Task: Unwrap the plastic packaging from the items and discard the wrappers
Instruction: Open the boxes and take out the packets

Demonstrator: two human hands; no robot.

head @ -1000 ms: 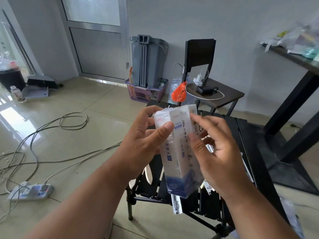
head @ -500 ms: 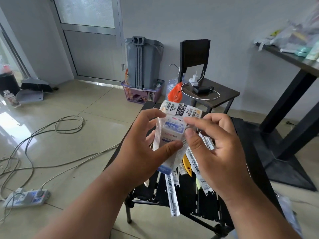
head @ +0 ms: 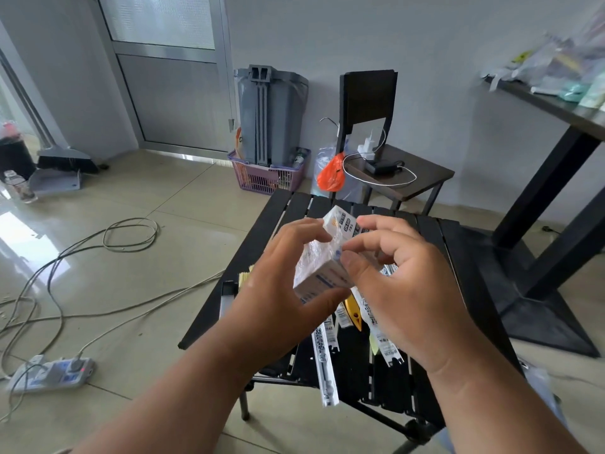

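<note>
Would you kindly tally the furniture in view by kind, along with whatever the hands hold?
Tables: 2, the slatted table and the tall table
Chair: 1
Wrapped box: 1, held by the left hand and the right hand
Total: 4

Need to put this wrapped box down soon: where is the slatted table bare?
Bare slats run along the far edge of the black slatted table and its left side. The near middle, under the hands, is crowded with long packaged pens, and a yellow item lies there.
</note>
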